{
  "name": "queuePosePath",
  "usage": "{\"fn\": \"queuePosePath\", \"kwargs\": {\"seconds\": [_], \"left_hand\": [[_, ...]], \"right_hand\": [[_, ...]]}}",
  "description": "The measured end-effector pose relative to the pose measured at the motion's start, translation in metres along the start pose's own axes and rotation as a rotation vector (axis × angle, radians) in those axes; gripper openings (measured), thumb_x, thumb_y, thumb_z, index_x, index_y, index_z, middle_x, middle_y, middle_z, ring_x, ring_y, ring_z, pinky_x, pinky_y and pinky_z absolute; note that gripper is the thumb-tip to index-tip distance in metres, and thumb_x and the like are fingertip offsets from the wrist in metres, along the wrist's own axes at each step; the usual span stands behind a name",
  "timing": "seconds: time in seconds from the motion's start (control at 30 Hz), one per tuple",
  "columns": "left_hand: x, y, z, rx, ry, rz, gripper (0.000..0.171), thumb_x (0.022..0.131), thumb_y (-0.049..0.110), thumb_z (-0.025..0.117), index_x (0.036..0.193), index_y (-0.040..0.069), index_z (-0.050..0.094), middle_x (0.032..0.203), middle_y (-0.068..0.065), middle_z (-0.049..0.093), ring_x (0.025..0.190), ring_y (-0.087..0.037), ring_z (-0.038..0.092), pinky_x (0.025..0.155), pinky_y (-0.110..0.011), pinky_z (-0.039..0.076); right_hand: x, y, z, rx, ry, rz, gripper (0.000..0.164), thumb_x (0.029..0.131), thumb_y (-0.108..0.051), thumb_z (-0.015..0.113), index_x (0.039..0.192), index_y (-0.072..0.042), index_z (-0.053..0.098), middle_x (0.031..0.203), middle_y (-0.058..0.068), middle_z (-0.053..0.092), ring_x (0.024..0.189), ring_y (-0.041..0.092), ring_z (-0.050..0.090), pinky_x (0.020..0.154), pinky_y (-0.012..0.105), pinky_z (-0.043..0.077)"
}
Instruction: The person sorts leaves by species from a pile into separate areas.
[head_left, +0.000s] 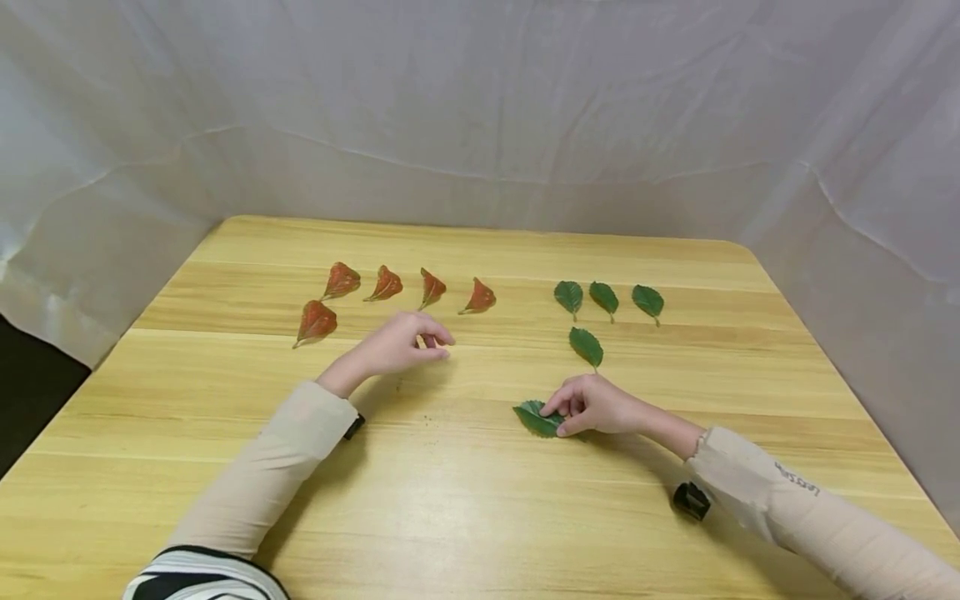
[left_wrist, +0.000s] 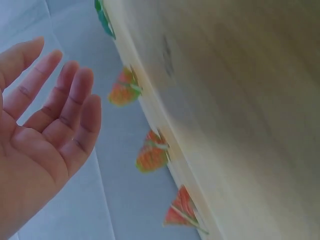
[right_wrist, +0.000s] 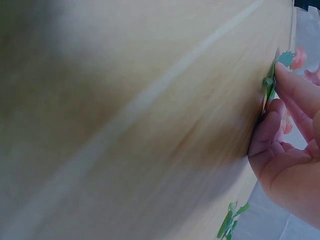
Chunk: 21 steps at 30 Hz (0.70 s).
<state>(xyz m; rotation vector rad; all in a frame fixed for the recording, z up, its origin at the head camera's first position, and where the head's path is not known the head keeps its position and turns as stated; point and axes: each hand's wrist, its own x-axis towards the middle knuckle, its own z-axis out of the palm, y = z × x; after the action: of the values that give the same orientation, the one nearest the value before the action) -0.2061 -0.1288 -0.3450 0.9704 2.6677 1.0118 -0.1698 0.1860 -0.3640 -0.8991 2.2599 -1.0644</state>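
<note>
My right hand pinches a green leaf with serrated edges, low over the near middle of the table. In the right wrist view, thumb and finger meet on that leaf. Just beyond the hand lies another green leaf, and three more green leaves form a row behind it. My left hand holds nothing; its fingers are loosely bent above the table, nearest to the red leaves. The left wrist view shows its palm and relaxed fingers.
Several red leaves lie at the back left, four in a row and one red leaf in front of the leftmost. The wooden table has pale curtains around its back and sides. Small dark specks dot its middle.
</note>
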Motion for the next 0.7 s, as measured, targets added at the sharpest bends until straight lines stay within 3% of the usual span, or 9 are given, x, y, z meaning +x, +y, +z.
{"fn": "queuePosePath", "kwargs": {"seconds": [0.3, 0.5, 0.7], "left_hand": [[0.008, 0.014, 0.016, 0.064, -0.098, 0.125, 0.018, 0.081, 0.01, 0.064, 0.097, 0.003, 0.069, 0.091, -0.005, 0.063, 0.068, -0.008, 0.051, 0.066, -0.026, 0.044], [0.013, 0.019, 0.021, 0.066, -0.207, 0.109, 0.028, 0.078, 0.016, 0.07, 0.103, 0.004, 0.067, 0.085, -0.006, 0.059, 0.057, -0.008, 0.043, 0.061, -0.023, 0.04], [0.017, 0.02, 0.022, 0.068, -0.291, 0.082, 0.039, 0.073, 0.019, 0.074, 0.108, 0.006, 0.065, 0.079, -0.002, 0.055, 0.061, -0.009, 0.039, 0.059, -0.022, 0.036]], "right_hand": [[-0.001, 0.0, 0.001, -0.02, 0.002, -0.003, 0.022, 0.073, 0.001, 0.07, 0.095, 0.003, 0.067, 0.074, 0.004, 0.053, 0.056, 0.006, 0.041, 0.05, 0.019, 0.037], [-0.001, 0.0, 0.002, -0.034, 0.008, -0.004, 0.022, 0.073, 0.001, 0.07, 0.095, 0.003, 0.068, 0.075, 0.004, 0.052, 0.057, 0.007, 0.041, 0.051, 0.019, 0.038], [-0.002, 0.0, 0.003, -0.042, 0.021, -0.016, 0.023, 0.073, 0.003, 0.069, 0.096, 0.003, 0.067, 0.076, 0.006, 0.05, 0.059, 0.008, 0.041, 0.052, 0.02, 0.038]]}}
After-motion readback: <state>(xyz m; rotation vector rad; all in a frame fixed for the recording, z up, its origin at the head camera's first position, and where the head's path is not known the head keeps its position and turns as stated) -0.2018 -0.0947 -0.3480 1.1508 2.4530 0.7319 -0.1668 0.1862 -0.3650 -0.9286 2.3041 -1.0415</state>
